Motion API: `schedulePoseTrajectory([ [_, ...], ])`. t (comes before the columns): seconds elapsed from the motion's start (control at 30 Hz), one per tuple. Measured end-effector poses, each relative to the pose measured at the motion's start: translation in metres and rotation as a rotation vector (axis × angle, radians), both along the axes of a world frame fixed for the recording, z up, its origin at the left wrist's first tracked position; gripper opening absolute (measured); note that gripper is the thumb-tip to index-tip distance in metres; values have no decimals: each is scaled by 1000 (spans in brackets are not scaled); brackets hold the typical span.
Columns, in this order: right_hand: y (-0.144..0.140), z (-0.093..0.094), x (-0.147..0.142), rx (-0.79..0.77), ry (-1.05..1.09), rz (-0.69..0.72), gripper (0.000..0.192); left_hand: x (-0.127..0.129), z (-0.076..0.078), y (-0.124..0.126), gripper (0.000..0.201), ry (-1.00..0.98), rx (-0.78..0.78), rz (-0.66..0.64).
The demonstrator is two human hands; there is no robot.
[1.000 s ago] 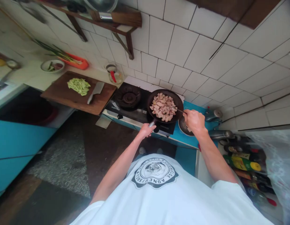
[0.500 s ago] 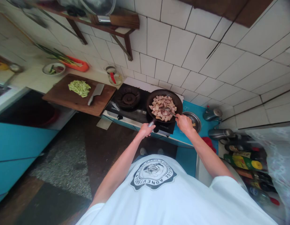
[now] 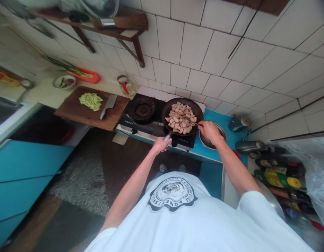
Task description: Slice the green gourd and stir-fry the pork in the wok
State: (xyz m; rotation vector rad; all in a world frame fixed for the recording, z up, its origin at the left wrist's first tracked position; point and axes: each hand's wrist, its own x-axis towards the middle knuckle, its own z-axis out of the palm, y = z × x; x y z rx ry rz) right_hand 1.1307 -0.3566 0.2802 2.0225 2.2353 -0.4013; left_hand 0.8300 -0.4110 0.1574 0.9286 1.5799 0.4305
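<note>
A dark frying pan [image 3: 198, 108] sits on the right burner, filled with chopped pieces of pale pink meat [image 3: 180, 113]. Wrapped round the pan's grey handle [image 3: 167, 137] is my left hand [image 3: 160, 144]. My right hand [image 3: 210, 131] is closed on the handle of a metal spatula [image 3: 192, 122]. The spatula's blade is among the meat and mostly hidden by it. Below my right forearm, a metal bowl [image 3: 222, 133] stands on the blue counter, partly covered by the hand.
Left of the two-burner gas stove [image 3: 153, 129], a wooden cutting board [image 3: 70, 111] bears sliced green vegetable [image 3: 91, 101] and a cleaver [image 3: 109, 105]. A jar [image 3: 127, 87] stands behind the board. Kettles [image 3: 240, 123] and several bottles [image 3: 278, 178] are at the right. A wooden shelf [image 3: 106, 29] hangs overhead.
My right hand has moved slightly right and up with the spatula, and the meat has shifted in the pan. My left hand still grips the pan handle. The view has turned slightly.
</note>
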Motion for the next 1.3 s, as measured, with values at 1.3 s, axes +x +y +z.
schedulePoseTrajectory([
  [1.3, 13, -58, 38, -221, 399, -226, 30, 4, -4, -2, 28, -2, 0, 55],
])
